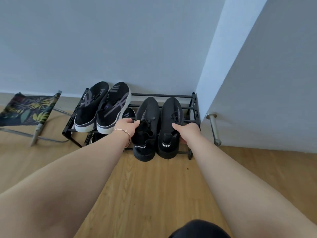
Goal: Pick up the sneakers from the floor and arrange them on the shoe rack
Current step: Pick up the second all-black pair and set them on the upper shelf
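Observation:
Two all-black knit sneakers lie side by side on the top tier of the black metal shoe rack (193,107), toes to the wall. My left hand (127,126) grips the left black sneaker (147,117) at its left side near the laces. My right hand (188,131) grips the right black sneaker (171,117) at its right side near the heel. Both heels overhang the rack's front bar. A pair of black sneakers with white soles (103,107) rests on the rack's left half, and another shoe (128,113) shows on the tier below.
A folding stool (27,110) with a leaf-print fabric seat stands left of the rack. A white door with a metal bar handle (213,129) stands close to the rack's right end. The wall is right behind the rack, and wood floor (154,186) lies in front.

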{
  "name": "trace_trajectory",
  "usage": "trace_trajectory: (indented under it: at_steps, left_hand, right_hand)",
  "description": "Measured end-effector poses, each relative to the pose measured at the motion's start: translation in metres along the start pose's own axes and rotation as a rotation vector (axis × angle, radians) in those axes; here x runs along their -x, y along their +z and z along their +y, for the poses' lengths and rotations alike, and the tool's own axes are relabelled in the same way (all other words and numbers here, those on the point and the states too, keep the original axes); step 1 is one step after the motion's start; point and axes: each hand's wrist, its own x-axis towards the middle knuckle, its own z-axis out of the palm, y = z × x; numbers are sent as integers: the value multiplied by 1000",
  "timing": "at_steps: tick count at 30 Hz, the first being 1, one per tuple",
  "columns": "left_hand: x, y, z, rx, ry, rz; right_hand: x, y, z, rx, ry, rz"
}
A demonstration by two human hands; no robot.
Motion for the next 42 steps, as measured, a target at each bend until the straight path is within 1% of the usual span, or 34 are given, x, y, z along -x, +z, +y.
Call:
trace_trajectory:
  at_steps: [5,8,9,12,15,18,21,24,30,34,42]
  left_hand:
    - [41,-8,-2,-34,18,-147]
    - [74,-10,-15,-62,-17,-173]
    - [84,-9,-21,-102,-22,-188]
    - [93,-3,-41,-230,20,-176]
    - [90,3,-39,-289,38,-82]
    - [86,6,-33,-260,43,-14]
    - [79,7,-24,-210,29,11]
    - [66,10,-18,-210,63,44]
    - [47,17,-8,-186,100,24]
    - [40,23,0,-171,132,8]
    - [15,41,15,-181,116,50]
  right_hand:
    - [29,-11,6,-170,-30,-88]
    - [53,-12,15,-281,-9,-180]
    - [62,-10,19,-261,-22,-214]
    - [79,5,34,-62,-121,-255]
    - [79,17,37,59,-121,-212]
    - [69,25,38,128,-107,-111]
    - [64,29,35,122,-127,-52]
    - [57,29,30,103,-146,-15]
    - [37,22,18,105,-193,26]
    - [27,16,8,101,-188,26]
    - [4,5,-8,149,-206,35]
